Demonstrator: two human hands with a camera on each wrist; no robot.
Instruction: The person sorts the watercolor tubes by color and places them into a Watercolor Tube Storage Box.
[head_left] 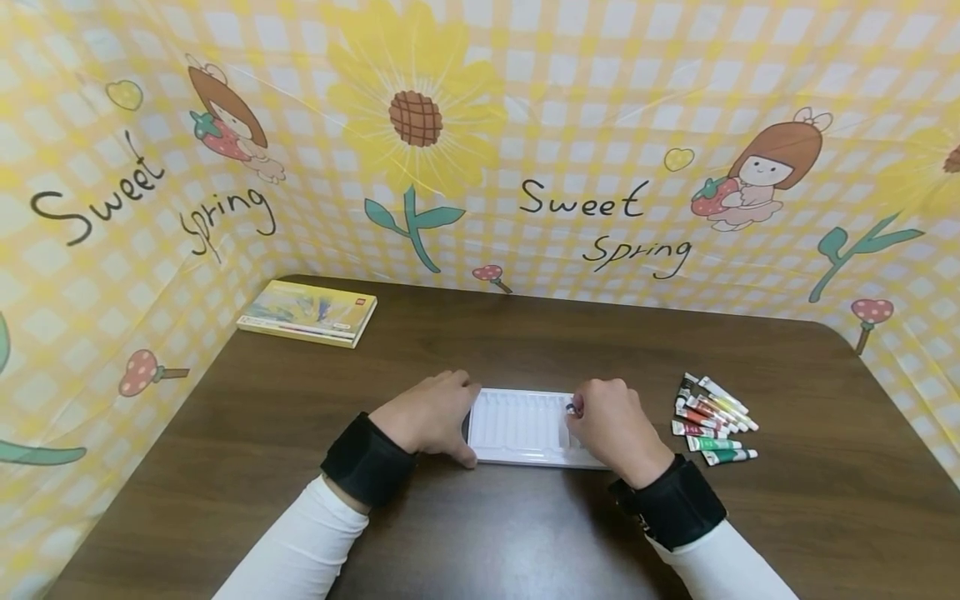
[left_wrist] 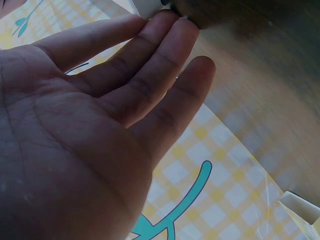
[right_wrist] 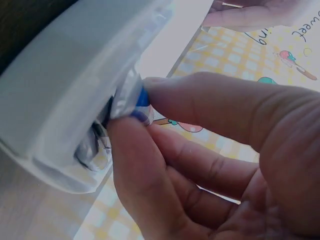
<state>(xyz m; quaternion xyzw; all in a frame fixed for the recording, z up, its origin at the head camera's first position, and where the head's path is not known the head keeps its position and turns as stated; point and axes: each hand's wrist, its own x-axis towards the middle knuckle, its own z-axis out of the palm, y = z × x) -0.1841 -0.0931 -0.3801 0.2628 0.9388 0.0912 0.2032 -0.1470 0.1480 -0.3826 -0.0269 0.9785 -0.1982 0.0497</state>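
A white plastic tray (head_left: 517,425) with narrow ribbed slots lies in front of me. My left hand (head_left: 435,417) spans its left end, thumb at the near corner and fingers toward the far one. The left wrist view shows those fingers (left_wrist: 145,85) fairly straight, fingertips right by the tray's end. At the tray's right end, my right hand (head_left: 615,429) pinches a small paint tube (right_wrist: 127,97) with a blue band between thumb and index finger. Dark and silvery tube ends (right_wrist: 89,145) show in the tray beside it. The right hand covers part of that end.
Several small paint tubes (head_left: 715,446) in black, white, yellow, orange, red and green lie fanned out on the brown table (head_left: 420,533), right of the tray. A yellow box (head_left: 311,310) sits at the back left. A yellow checked cloth (head_left: 585,108) stands behind the table.
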